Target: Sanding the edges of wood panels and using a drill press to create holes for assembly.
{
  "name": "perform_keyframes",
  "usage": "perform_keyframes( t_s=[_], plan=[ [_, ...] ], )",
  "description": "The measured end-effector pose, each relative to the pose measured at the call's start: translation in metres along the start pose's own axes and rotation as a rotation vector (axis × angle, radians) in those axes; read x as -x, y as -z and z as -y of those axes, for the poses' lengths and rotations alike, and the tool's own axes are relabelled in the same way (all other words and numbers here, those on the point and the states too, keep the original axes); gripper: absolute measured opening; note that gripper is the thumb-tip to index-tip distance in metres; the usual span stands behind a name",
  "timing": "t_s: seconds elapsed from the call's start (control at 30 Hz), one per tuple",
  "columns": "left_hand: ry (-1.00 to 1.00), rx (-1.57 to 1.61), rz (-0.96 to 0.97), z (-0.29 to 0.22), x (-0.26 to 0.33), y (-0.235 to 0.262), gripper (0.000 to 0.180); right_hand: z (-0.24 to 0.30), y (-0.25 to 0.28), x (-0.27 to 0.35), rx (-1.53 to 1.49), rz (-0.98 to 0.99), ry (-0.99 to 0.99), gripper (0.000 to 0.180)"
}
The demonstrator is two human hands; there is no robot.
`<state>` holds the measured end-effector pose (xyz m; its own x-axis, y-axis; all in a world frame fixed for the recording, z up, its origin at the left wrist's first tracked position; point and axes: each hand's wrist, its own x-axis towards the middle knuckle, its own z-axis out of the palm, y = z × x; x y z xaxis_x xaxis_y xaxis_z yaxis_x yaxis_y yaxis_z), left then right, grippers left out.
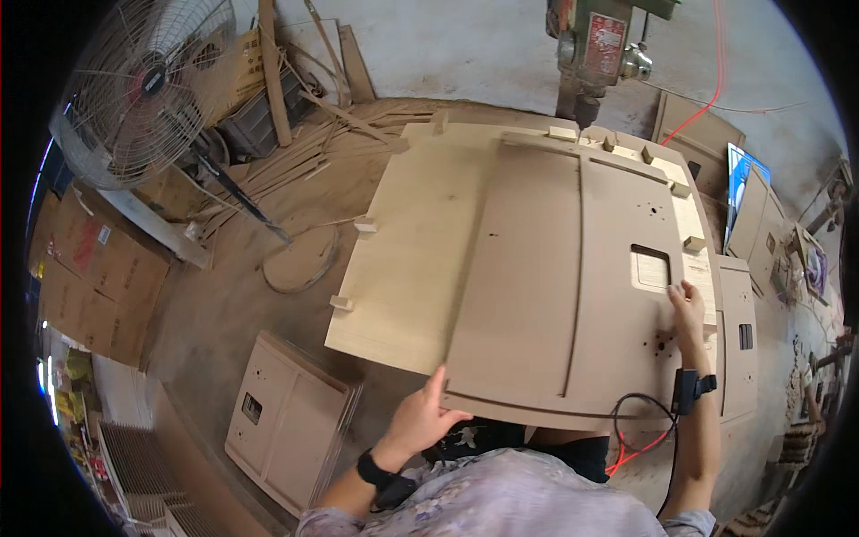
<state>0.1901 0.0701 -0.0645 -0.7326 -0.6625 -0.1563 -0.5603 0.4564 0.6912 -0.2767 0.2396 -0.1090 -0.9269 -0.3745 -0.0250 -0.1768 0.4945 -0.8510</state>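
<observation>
A large brown fibreboard panel with grooves, small holes and a rectangular cutout lies over a pale wooden worktop, running past its front edge on my side. My left hand grips the panel's near left corner, with the thumb along the front edge and a finger up the left edge. My right hand is closed at the panel's right side, beside the cutout; its fingertips rest by the strip between cutout and edge. Small wooden blocks stand along the right and far rims of the worktop.
A green drilling or routing machine hangs over the far edge. Other cut panels are stacked on the floor at the left, and more lean at the right. A fan, cardboard boxes and wood strips stand left.
</observation>
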Motion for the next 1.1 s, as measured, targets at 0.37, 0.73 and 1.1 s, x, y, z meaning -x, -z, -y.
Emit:
perform_keyframes(
  t_s=[0.37, 0.73, 1.1],
  plan=[
    [0.091, -0.039, -0.147, 0.079, 0.023, 0.044, 0.086, 0.054, -0.066, 0.058, -0.048, 0.058, 0.1, 0.049],
    [0.108, 0.194, -0.253, 0.126, 0.025, 0.074, 0.082, 0.085, -0.116, 0.068, -0.028, 0.169, 0.153, 0.049],
    [0.14, 0.2, -0.277, 0.154, 0.027, 0.086, 0.079, 0.093, -0.133, 0.078, -0.078, 0.151, 0.184, 0.04]
  ],
)
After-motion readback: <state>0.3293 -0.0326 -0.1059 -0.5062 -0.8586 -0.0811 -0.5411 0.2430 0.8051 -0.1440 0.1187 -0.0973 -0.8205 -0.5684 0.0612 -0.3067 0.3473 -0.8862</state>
